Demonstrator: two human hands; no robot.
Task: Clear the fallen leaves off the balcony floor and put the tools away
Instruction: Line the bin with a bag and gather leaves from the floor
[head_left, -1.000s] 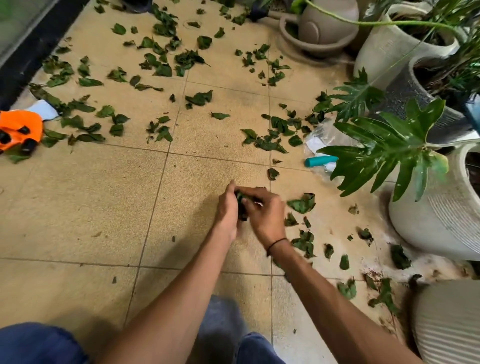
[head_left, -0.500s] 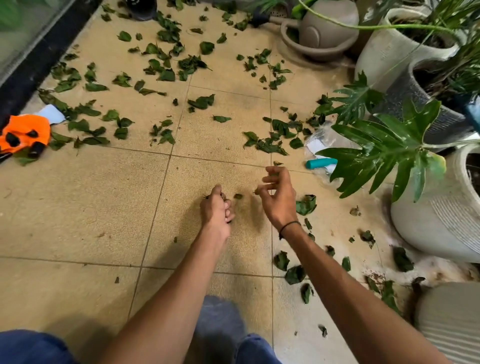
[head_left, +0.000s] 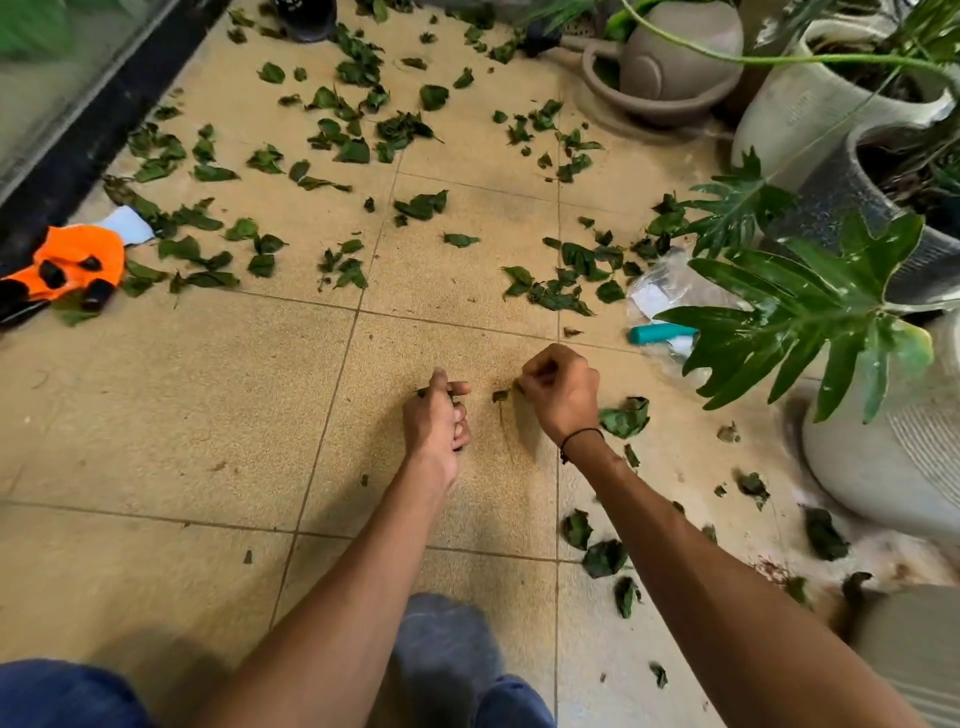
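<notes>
Leaves: fallen leaves lie scattered over the balcony floor, thickest across the far tiles, with a looser trail along the right near the white pot.
Handling: they look light, thin and limp, some curled or torn; I judge they will crumple rather than resist, and small scraps may slip out of a pinch. Best taken by the blade in bunches, or scooped together first.
Left hand: fingers curled into a narrow grip; dark bits of leaf show at the fingertips, so it seems to hold a small wad.
Right hand: fingers bent in, pinching at a small leaf scrap that sits between the two hands; whether the scrap is lifted I cannot tell.
Tools: an orange glove lies at the left edge by the dark sill; a teal handle pokes from a clear bag under the plant.
Change: a second ago both hands met over one dark wad; half a second ago they had parted, the right one with fingers more spread. Now the right has closed toward the scrap.
Progress: early, most leaves uncollected.
</notes>
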